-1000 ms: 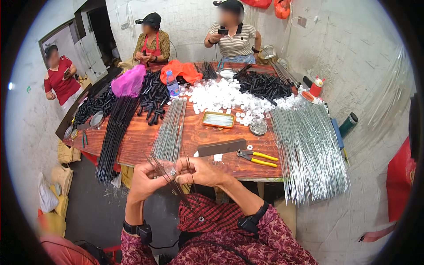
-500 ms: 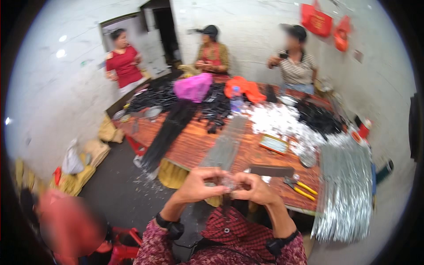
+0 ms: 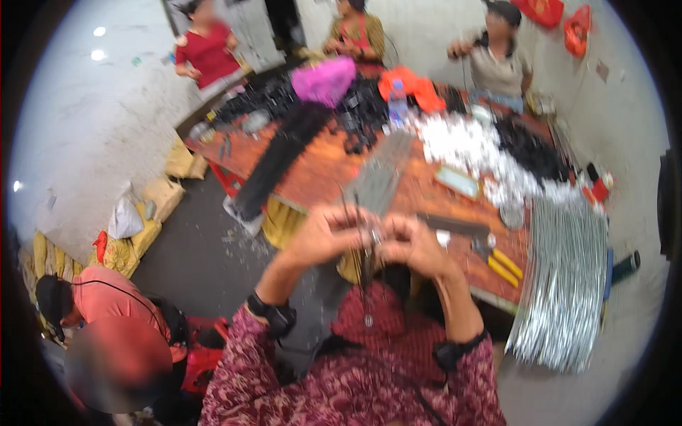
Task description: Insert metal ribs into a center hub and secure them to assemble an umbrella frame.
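Note:
Both my hands are raised close together in front of my chest, at the near edge of the table. My left hand (image 3: 328, 236) is closed, thumb and fingers pinched around a few thin dark wires (image 3: 366, 273) that run up and down between the hands. My right hand (image 3: 415, 245) pinches beside it, its fingertips at a small shiny piece (image 3: 374, 236) too blurred to name. Beyond the hands a flat bundle of thin grey wires (image 3: 383, 170) lies on the table.
On the red-brown wooden table (image 3: 312, 186) lie black strips (image 3: 284, 153), a white heap (image 3: 462, 149), yellow-handled pliers (image 3: 503, 268), a shallow tray (image 3: 458, 182) and a bottle (image 3: 397, 106). Silvery wires (image 3: 561, 284) overhang the right edge. Three people stand across; another person (image 3: 117, 305) is at lower left.
The view has tipped downward, so the table and people sit higher in the picture. Thin dark wires now show more plainly between my hands, which stay close together.

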The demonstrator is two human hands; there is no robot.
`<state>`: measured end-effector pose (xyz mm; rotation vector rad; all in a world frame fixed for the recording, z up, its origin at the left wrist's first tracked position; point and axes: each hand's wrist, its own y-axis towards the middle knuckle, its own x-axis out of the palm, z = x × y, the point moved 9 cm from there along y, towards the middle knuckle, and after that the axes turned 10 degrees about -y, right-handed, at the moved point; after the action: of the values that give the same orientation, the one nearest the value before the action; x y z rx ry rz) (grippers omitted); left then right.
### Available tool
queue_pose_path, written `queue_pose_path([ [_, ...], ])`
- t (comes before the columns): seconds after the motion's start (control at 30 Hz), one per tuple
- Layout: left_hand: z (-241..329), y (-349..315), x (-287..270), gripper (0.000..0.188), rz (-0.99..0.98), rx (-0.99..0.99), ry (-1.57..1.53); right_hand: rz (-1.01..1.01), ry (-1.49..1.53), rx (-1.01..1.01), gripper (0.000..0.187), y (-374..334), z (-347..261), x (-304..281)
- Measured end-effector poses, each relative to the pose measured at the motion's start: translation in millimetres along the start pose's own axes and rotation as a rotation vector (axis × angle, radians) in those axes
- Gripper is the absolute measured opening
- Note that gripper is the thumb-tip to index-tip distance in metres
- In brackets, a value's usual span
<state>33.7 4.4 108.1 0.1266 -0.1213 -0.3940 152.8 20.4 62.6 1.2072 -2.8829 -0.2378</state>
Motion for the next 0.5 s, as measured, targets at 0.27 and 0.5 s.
queue_pose_path([
  [0.27,4,2,-19,0.033,0.069,0.051,0.019,0.033,-0.029,-0.054,0.022,11,-12,5],
  [0.5,-5,-9,-21,0.035,0.111,0.055,0.009,0.043,0.012,-0.094,0.029,6,-9,15],
])
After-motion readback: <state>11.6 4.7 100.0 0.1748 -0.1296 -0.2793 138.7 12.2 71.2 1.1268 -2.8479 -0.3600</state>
